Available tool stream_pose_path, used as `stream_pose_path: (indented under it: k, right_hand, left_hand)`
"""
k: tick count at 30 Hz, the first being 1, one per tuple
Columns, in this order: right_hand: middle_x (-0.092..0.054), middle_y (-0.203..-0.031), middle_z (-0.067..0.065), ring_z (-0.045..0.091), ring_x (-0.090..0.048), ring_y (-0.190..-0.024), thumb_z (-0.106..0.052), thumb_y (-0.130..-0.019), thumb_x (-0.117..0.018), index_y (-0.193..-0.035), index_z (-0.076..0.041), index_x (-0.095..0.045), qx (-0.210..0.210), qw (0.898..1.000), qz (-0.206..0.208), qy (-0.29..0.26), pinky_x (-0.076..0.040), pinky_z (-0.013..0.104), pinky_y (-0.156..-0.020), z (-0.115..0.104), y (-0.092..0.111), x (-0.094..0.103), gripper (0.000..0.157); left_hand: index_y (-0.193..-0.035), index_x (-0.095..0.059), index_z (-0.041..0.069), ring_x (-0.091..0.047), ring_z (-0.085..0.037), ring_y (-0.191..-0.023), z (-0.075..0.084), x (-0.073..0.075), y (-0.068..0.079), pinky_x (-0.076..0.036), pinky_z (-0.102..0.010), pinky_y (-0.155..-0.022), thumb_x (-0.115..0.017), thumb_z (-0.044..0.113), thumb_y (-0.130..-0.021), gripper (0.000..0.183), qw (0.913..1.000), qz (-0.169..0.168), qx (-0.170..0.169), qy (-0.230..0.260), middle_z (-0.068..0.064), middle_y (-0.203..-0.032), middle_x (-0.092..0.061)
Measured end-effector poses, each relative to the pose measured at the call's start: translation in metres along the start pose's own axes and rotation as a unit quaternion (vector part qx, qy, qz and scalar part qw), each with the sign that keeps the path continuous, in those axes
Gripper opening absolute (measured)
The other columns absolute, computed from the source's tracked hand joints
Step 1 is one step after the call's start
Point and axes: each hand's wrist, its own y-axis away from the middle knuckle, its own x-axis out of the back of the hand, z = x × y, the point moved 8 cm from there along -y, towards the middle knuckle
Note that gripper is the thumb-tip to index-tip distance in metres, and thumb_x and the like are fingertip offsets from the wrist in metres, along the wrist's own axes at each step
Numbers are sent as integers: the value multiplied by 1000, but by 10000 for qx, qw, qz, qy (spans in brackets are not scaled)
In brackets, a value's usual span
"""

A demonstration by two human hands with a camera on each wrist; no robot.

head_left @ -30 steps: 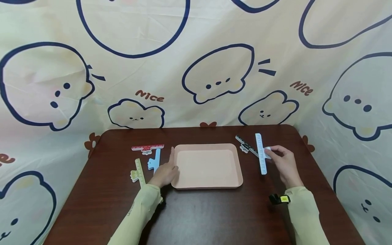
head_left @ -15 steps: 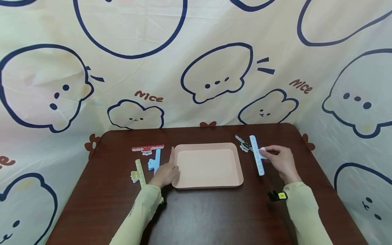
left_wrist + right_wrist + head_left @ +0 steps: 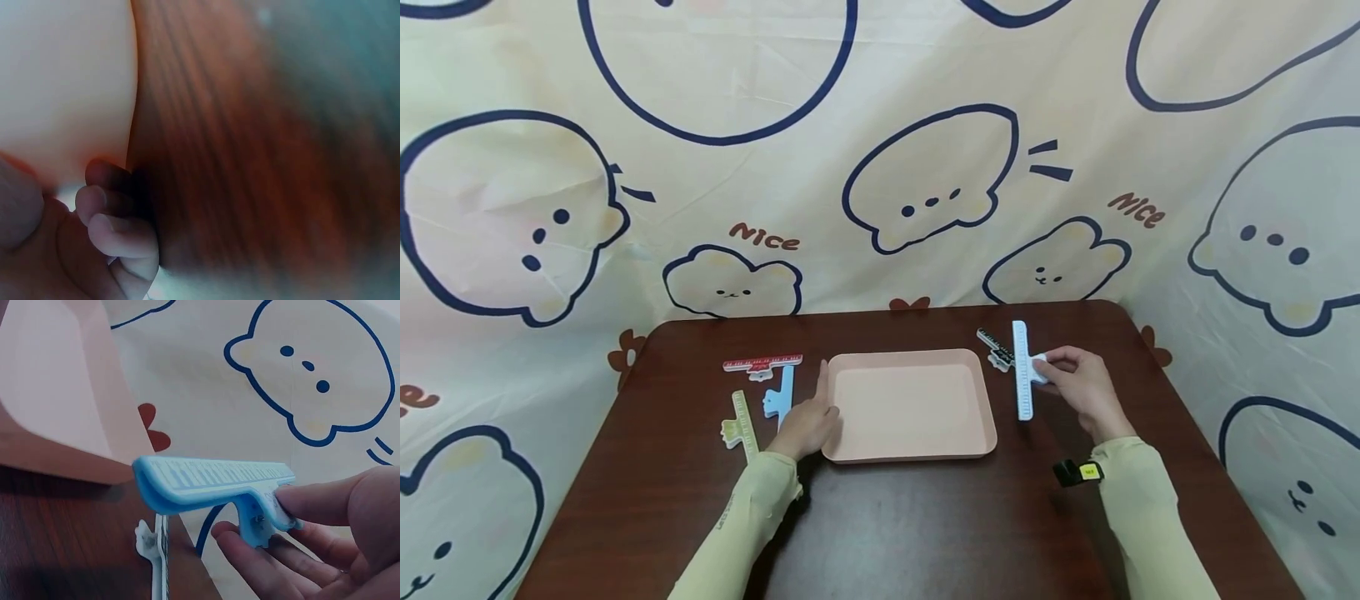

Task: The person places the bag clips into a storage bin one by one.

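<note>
In the head view my left hand [image 3: 807,427] is at the left side of a pale pink tray [image 3: 913,404], its index finger stretched along the edge and its thumb at the rim. The left wrist view shows curled fingers [image 3: 122,231] against the tray's edge. My right hand [image 3: 1084,390] pinches the handle of a light blue long-jawed clip [image 3: 1022,371] with a ruler scale, held up right of the tray. The right wrist view shows thumb and fingers on its handle. Behind it, a black clip [image 3: 995,348] is partly hidden.
Left of the tray lie a red clip [image 3: 763,363], a blue clip [image 3: 779,402] and a yellow-green clip [image 3: 741,425]. They rest on a dark brown wooden table [image 3: 925,533]. A cartoon-printed cloth [image 3: 820,183] hangs behind the table.
My right hand has moved a little left with the light blue clip, which tilted and then swung back near upright. The left hand and tray have hardly moved.
</note>
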Motion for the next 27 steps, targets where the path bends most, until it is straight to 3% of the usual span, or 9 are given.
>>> stream_pose_path:
  k: [3, 6, 10, 17, 22, 27]
  right_hand:
    - [-65, -130, 30, 17, -70, -94, -21, -103, -65, -125, 7, -63, -34, 9998, -202, -81, -60, 43, -91, -1, -2, -4, 35]
    - [-67, -127, 29, 17, -69, -92, -22, -102, -67, -121, 6, -64, -52, 9996, -275, 10, -61, 40, -89, -3, -4, -5, 34]
    - [-70, -123, 26, 18, -69, -90, -25, -100, -71, -119, 5, -68, -80, 9992, -286, 267, -60, 33, -84, -5, -5, -6, 35]
    - [-68, -125, 28, 23, -70, -92, -22, -100, -70, -118, 6, -67, 86, 9976, -609, 332, -58, 48, -94, -13, -7, -15, 33]
    - [-69, -122, 27, 29, -71, -97, -18, -101, -69, -118, 6, -66, 228, 9955, -891, 238, -59, 47, -93, -20, -8, -26, 30]
    - [-64, -125, 27, 29, -73, -96, -16, -100, -69, -117, 5, -65, 128, 9943, -1060, 49, -59, 45, -92, -27, -11, -37, 28]
  left_hand:
    - [-166, 12, 12, -59, -24, -65, 0, 0, 0, -53, -45, -74, -41, 24, -105, 82, 10000, -9, 15, 57, -11, -77, -66]
    - [-166, 10, 12, -64, -26, -77, 0, 0, 1, -55, -50, -86, -41, 25, -105, 81, 9999, 13, 4, 101, -19, -102, -74]
    - [-166, 9, 10, -67, -29, -92, 0, -1, 1, -52, -54, -98, -41, 26, -105, 81, 9999, 15, -31, 112, -23, -127, -70]
    - [-166, 9, 10, -63, -27, -77, 0, 1, 1, -54, -50, -86, -41, 26, -105, 80, 9998, 47, -104, 132, -22, -105, -74]
    - [-166, 8, 10, -64, -25, -79, 0, 1, 2, -54, -51, -89, -42, 25, -105, 81, 9999, 55, -72, 129, -21, -112, -74]
    - [-166, 10, 12, -61, -25, -67, -1, 0, 0, -53, -47, -78, -42, 25, -105, 81, 9999, 16, -34, 99, -14, -82, -70]
